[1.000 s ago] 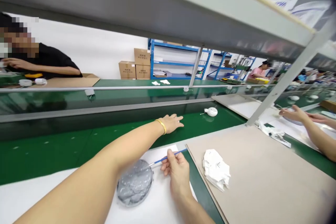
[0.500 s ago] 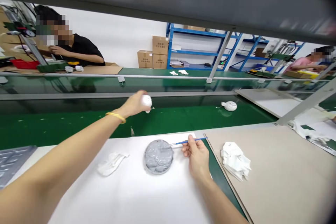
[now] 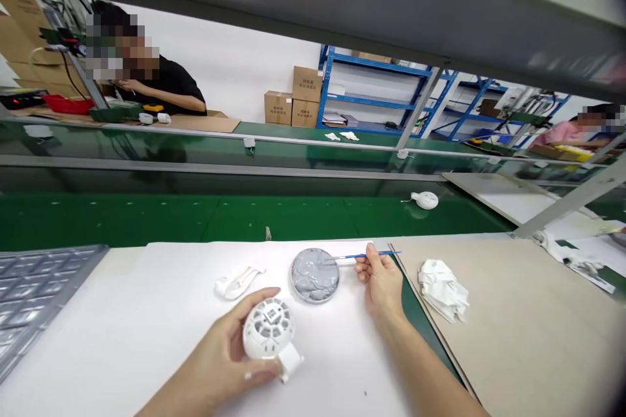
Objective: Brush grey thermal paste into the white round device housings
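Note:
My left hand [image 3: 222,355] grips a round white plastic part [image 3: 268,337] with a ribbed, slotted face, held just above the white sheet [image 3: 122,326] near me. My right hand [image 3: 381,283] pinches a thin blue-handled brush [image 3: 364,256]. Its tip rests in a round dish of grey paste [image 3: 315,275] that sits on the sheet between my hands. A crumpled white scrap [image 3: 238,281] lies left of the dish.
A green conveyor belt [image 3: 147,218] runs behind the sheet and carries another white part [image 3: 424,200]. A crumpled white cloth [image 3: 444,289] lies on the brown board [image 3: 513,339] at right. A grey moulded tray [image 3: 34,290] sits at left. Other people work across the belt.
My left hand took a white part off the belt and brought it back over the white sheet. The right hand kept the brush at the paste dish. The view swung left and down.

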Tool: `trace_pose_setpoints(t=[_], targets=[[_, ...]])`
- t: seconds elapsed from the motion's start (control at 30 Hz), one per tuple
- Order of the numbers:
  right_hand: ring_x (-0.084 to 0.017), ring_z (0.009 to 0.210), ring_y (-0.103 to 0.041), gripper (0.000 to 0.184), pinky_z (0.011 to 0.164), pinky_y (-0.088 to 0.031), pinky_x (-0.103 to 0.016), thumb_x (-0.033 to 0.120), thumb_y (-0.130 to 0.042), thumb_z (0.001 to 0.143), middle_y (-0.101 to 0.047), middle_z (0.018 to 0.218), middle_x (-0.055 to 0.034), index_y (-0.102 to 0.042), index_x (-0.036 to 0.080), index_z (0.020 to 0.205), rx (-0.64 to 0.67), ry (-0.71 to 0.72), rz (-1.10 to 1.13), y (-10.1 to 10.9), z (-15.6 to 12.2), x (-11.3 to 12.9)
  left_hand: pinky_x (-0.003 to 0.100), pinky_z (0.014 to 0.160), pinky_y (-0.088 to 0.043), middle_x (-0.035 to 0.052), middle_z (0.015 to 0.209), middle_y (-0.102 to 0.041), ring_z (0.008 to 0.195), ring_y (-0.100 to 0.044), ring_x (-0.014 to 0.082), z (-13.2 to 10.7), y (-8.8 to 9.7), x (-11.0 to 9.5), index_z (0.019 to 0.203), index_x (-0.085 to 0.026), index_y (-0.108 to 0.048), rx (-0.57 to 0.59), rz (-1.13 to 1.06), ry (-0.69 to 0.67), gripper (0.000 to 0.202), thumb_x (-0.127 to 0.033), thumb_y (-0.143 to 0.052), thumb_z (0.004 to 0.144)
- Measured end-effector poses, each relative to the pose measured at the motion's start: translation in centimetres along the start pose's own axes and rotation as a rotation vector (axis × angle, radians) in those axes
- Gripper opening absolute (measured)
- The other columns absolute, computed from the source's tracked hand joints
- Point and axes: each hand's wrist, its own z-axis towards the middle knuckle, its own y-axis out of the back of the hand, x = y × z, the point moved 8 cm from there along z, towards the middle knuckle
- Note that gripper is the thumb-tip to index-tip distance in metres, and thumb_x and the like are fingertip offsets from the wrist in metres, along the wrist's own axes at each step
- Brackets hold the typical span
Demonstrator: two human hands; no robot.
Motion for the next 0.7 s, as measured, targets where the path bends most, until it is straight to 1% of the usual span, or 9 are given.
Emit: trace_pose_setpoints(t=[0.03, 0.1, 0.2, 0.27, 0.4, 0.57, 0.7], targets=[[-0.01, 0.043, -0.052, 0.045, 0.034, -0.035, -0.016, 0.047, -0.081, 0.056, -0.062, 0.055, -0.0032, -0.05, 0.015, 0.066, -0.004, 0.008, 0.003, 0.0, -0.1, 0.1, 0.033, 0.085, -0.047, 0.006, 0.11, -0.059, 0.105, -0.057, 0.0264, 0.2, -0.7, 0.5, 0.12, -0.023, -0.043, 0.027, -0.009, 0.014, 0.077, -0.014, -0.077, 0.052], [-0.01, 0.043, -0.052, 0.045, 0.034, -0.035, -0.016, 0.046, -0.081, 0.055, -0.062, 0.054, -0.003, -0.05, 0.015, 0.066, -0.009, 0.019, 0.01, 0.0, -0.2, 0.2, 0.032, 0.084, -0.047, 0.0052, 0.106, -0.06, 0.103, -0.057, 0.0253, 0.5, -1.6, 0.8, 0.118, -0.023, -0.043, 0.069, 0.006, 0.001, 0.074, -0.012, -0.076, 0.052], [-0.01, 0.043, -0.052, 0.045, 0.034, -0.034, -0.016, 0.046, -0.081, 0.055, -0.061, 0.054, -0.0028, -0.05, 0.015, 0.066, -0.014, 0.031, 0.019, -0.2, -0.5, 0.8, 0.029, 0.073, -0.048, 0.0025, 0.098, -0.06, 0.092, -0.059, 0.0224, 0.6, -2.1, 0.9, 0.112, -0.023, -0.044, 0.101, 0.079, -0.033, 0.064, -0.014, -0.074, 0.057], [-0.01, 0.043, -0.052, 0.045, 0.034, -0.034, -0.016, 0.046, -0.08, 0.055, -0.061, 0.054, -0.0023, -0.05, 0.015, 0.067, -0.009, 0.037, 0.019, -0.4, -0.7, 1.2, 0.029, 0.073, -0.048, 0.0018, 0.095, -0.061, 0.09, -0.059, 0.0218, 0.7, -2.0, 0.8, 0.109, -0.024, -0.045, 0.074, 0.142, -0.047, 0.059, -0.015, -0.074, 0.058], [-0.009, 0.044, -0.052, 0.043, 0.035, -0.034, -0.016, 0.045, -0.079, 0.058, -0.061, 0.057, -0.0015, -0.052, 0.015, 0.071, 0.012, 0.045, 0.022, -1.0, -1.0, 2.1, 0.033, 0.084, -0.046, 0.0022, 0.101, -0.062, 0.097, -0.059, 0.0235, 0.7, -1.2, 0.5, 0.106, -0.024, -0.048, -0.014, 0.287, -0.084, 0.058, -0.014, -0.075, 0.055], [-0.008, 0.045, -0.051, 0.041, 0.036, -0.034, -0.016, 0.045, -0.078, 0.061, -0.059, 0.057, -0.0007, -0.052, 0.015, 0.071, 0.038, 0.061, 0.033, -1.8, -1.1, 3.2, 0.034, 0.085, -0.046, 0.0015, 0.103, -0.063, 0.098, -0.059, 0.024, 0.7, -1.2, 0.2, 0.107, -0.026, -0.049, -0.026, 0.381, -0.098, 0.058, -0.015, -0.074, 0.056], [-0.008, 0.044, -0.049, 0.04, 0.037, -0.033, -0.017, 0.043, -0.078, 0.062, -0.058, 0.055, 0.0003, -0.049, 0.016, 0.069, 0.082, 0.044, 0.035, -2.7, -2.7, 4.2, 0.033, 0.086, -0.047, 0.002, 0.108, -0.061, 0.102, -0.058, 0.0232, 0.7, -1.2, -0.2, 0.108, -0.025, -0.048, 0.005, 0.4, -0.111, 0.055, -0.018, -0.074, 0.06]])
